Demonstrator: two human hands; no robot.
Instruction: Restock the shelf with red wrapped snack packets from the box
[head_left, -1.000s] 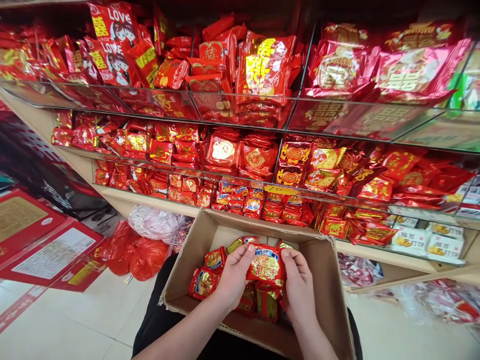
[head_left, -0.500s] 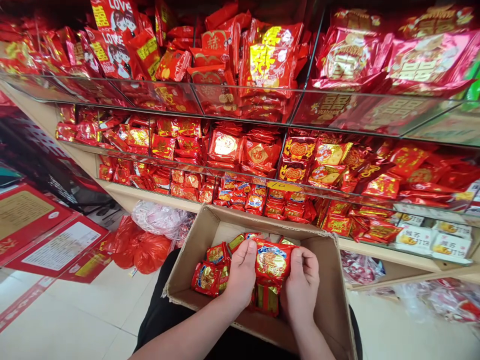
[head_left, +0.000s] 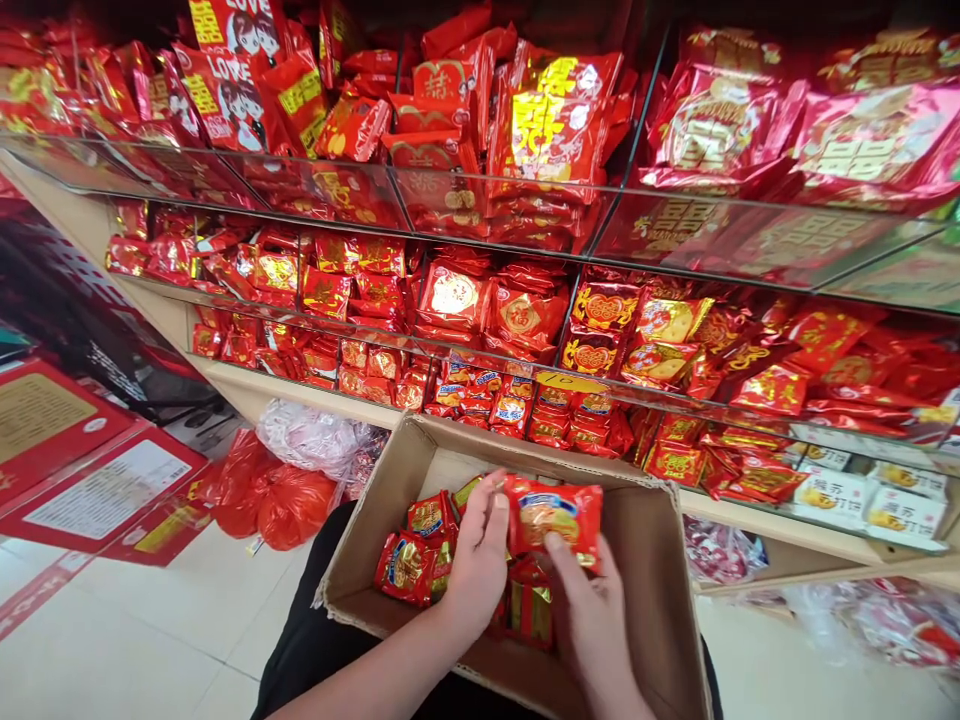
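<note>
Between my two hands is a red snack packet (head_left: 553,512) with a picture of a biscuit on it. My left hand (head_left: 480,550) pinches its left end with thumb and fingers. On its lower right, my right hand (head_left: 592,590) grips it, the thumb pressed on the front and the fingers partly behind. Both hands are over an open cardboard box (head_left: 652,560) resting on my lap. Inside the box lie several red and gold packets (head_left: 409,565), left of my left hand and underneath the held one.
Shelves of red packets behind a clear front (head_left: 480,205) rise just beyond the box. A yellow tag (head_left: 571,382) marks the lower shelf. Red plastic bags (head_left: 296,505) and red printed cartons (head_left: 105,490) sit on the floor at left. White boxes (head_left: 904,510) fill the lower right shelf.
My right hand has shifted from the packet's right end to its lower front, thumb now across it. The packet has tilted slightly. The view has moved a little.
</note>
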